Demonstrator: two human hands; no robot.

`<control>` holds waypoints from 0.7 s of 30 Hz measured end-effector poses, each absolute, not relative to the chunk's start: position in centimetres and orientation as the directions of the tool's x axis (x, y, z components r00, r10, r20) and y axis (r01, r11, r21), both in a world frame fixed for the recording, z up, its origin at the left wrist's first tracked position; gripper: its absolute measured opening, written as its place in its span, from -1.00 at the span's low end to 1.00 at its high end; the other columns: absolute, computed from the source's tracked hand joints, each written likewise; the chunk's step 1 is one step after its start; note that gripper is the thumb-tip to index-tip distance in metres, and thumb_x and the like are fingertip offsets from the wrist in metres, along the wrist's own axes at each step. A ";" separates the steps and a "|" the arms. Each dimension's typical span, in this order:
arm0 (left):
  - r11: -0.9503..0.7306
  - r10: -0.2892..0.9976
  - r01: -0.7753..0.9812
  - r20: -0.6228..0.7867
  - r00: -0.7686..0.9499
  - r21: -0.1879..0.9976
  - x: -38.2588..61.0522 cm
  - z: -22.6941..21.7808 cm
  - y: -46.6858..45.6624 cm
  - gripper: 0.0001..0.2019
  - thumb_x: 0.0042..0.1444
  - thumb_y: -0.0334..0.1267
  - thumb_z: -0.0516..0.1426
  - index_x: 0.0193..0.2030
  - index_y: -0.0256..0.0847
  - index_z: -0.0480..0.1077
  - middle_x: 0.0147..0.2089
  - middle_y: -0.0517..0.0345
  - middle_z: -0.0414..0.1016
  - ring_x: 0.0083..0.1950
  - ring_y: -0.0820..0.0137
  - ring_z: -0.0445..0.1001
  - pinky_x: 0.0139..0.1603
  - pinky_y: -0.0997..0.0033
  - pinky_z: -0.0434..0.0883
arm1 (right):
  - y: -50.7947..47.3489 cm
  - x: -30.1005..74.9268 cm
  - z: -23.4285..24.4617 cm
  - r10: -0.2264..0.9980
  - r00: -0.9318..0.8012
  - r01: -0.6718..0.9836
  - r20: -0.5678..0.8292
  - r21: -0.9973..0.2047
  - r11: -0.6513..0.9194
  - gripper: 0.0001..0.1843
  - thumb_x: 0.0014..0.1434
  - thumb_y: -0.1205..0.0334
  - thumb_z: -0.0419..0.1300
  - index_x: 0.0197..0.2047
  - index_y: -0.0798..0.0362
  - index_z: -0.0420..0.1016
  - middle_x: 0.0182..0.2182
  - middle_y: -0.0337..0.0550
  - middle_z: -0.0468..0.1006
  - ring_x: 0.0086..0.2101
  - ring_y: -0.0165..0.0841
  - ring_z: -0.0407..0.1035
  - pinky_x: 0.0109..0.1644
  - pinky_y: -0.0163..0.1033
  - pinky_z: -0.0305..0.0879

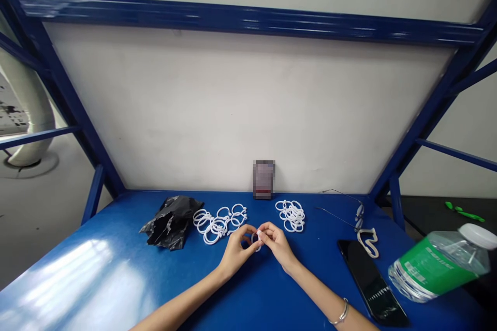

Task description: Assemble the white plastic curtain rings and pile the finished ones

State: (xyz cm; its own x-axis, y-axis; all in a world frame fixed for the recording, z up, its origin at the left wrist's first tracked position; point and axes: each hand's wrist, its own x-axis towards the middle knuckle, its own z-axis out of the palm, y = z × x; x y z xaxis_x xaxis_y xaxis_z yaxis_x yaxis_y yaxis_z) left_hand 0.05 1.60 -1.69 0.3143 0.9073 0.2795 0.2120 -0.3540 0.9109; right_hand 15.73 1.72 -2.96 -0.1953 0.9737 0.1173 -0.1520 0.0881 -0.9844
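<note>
Both my hands meet over the middle of the blue table (116,269). My left hand (235,252) and my right hand (276,243) pinch one small white plastic ring (256,238) between their fingertips, a little above the table top. A loose pile of white rings (219,223) lies just behind my left hand. A smaller pile of white rings (291,214) lies behind my right hand. A bracelet (341,314) sits on my right wrist.
A crumpled black plastic bag (171,221) lies left of the rings. A small blurred card (264,179) stands against the back wall. On the right are glasses (355,212), a black phone (371,280), a white loop (368,242) and a tilted green-labelled water bottle (440,266). Blue frame bars surround the table.
</note>
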 end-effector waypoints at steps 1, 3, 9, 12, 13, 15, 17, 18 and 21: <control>-0.364 0.905 0.229 0.285 0.316 0.903 0.1 -1.7 1.6 -0.73 0.08 -0.10 0.20 -0.20 -0.27 0.41 -0.16 0.01 0.49 -0.30 0.37 0.47 -0.31 0.43 0.42 | 1.7 15.7 -3.0 0.975 -0.188 -0.155 0.122 -0.984 0.093 -0.59 0.05 -0.11 0.28 -0.30 0.09 0.39 -0.52 -0.25 0.45 -0.47 -0.41 0.34 -0.32 -0.29 0.23; -0.380 0.899 0.244 0.294 0.325 0.892 0.1 -1.8 1.5 -0.73 0.07 -0.12 0.20 -0.17 -0.25 0.40 -0.13 0.01 0.48 -0.22 0.34 0.47 -0.29 0.44 0.41 | 1.7 15.7 -3.0 0.976 -0.172 -0.157 0.130 -0.982 0.104 -0.60 0.06 -0.11 0.28 -0.30 0.09 0.38 -0.53 -0.26 0.44 -0.48 -0.42 0.33 -0.33 -0.30 0.23; -0.306 0.914 0.152 0.245 0.324 0.940 0.1 -1.8 1.5 -0.71 0.09 -0.12 0.18 -0.12 -0.24 0.35 -0.12 0.00 0.47 -0.11 0.30 0.47 -0.26 0.43 0.41 | 1.7 15.7 -2.9 0.986 -0.123 -0.155 0.116 -0.983 0.097 -0.59 0.05 -0.10 0.28 -0.28 0.09 0.40 -0.47 -0.22 0.47 -0.43 -0.39 0.37 -0.27 -0.28 0.27; -0.259 0.918 0.093 0.215 0.332 0.961 0.1 -2.0 1.6 -0.72 0.10 -0.12 0.17 -0.13 -0.25 0.33 -0.13 0.01 0.46 -0.12 0.31 0.47 -0.24 0.44 0.40 | 1.7 15.7 -2.8 0.989 -0.092 -0.133 0.113 -0.986 0.100 -0.59 0.02 -0.10 0.31 -0.32 0.09 0.40 -0.45 -0.20 0.48 -0.41 -0.37 0.38 -0.25 -0.27 0.28; -0.242 0.918 0.071 0.204 0.341 0.968 0.0 -2.0 1.6 -0.73 0.11 -0.12 0.17 -0.14 -0.25 0.32 -0.16 0.02 0.46 -0.15 0.32 0.47 -0.25 0.44 0.39 | 1.6 15.7 -2.8 0.990 -0.087 -0.122 0.114 -0.987 0.103 -0.59 0.01 -0.10 0.32 -0.34 0.09 0.40 -0.45 -0.20 0.49 -0.40 -0.37 0.38 -0.25 -0.27 0.28; -0.201 0.912 0.016 0.181 0.369 0.980 0.0 -2.2 1.7 -0.72 0.12 -0.10 0.17 -0.17 -0.26 0.31 -0.24 0.07 0.45 -0.23 0.38 0.46 -0.29 0.47 0.37 | 1.5 15.6 -2.7 0.989 -0.088 -0.111 0.118 -0.988 0.108 -0.60 0.00 -0.09 0.32 -0.37 0.08 0.39 -0.46 -0.20 0.49 -0.40 -0.36 0.38 -0.25 -0.27 0.28; -0.153 0.900 -0.046 0.158 0.405 0.987 -0.1 -2.3 1.7 -0.71 0.12 -0.07 0.16 -0.20 -0.27 0.30 -0.33 0.12 0.44 -0.32 0.43 0.42 -0.34 0.50 0.35 | 1.3 15.6 -2.6 0.988 -0.102 -0.114 0.115 -0.988 0.104 -0.61 0.02 -0.08 0.32 -0.38 0.08 0.36 -0.48 -0.22 0.48 -0.42 -0.38 0.37 -0.27 -0.28 0.28; -0.133 0.895 -0.072 0.151 0.420 0.989 -0.1 -2.3 1.6 -0.71 0.13 -0.06 0.16 -0.21 -0.27 0.30 -0.36 0.13 0.43 -0.35 0.45 0.40 -0.36 0.51 0.34 | 1.2 15.6 -2.5 0.987 -0.112 -0.116 0.113 -0.988 0.100 -0.62 0.03 -0.07 0.31 -0.38 0.08 0.35 -0.49 -0.23 0.47 -0.44 -0.39 0.37 -0.29 -0.28 0.27; -0.089 0.884 -0.117 0.133 0.447 0.989 -0.1 -2.2 1.4 -0.69 0.14 -0.04 0.15 -0.24 -0.28 0.30 -0.40 0.14 0.43 -0.41 0.48 0.37 -0.38 0.51 0.34 | 0.9 15.5 -2.4 0.984 -0.143 -0.117 0.105 -0.989 0.089 -0.61 0.04 -0.06 0.31 -0.39 0.07 0.32 -0.52 -0.25 0.46 -0.49 -0.42 0.34 -0.34 -0.29 0.24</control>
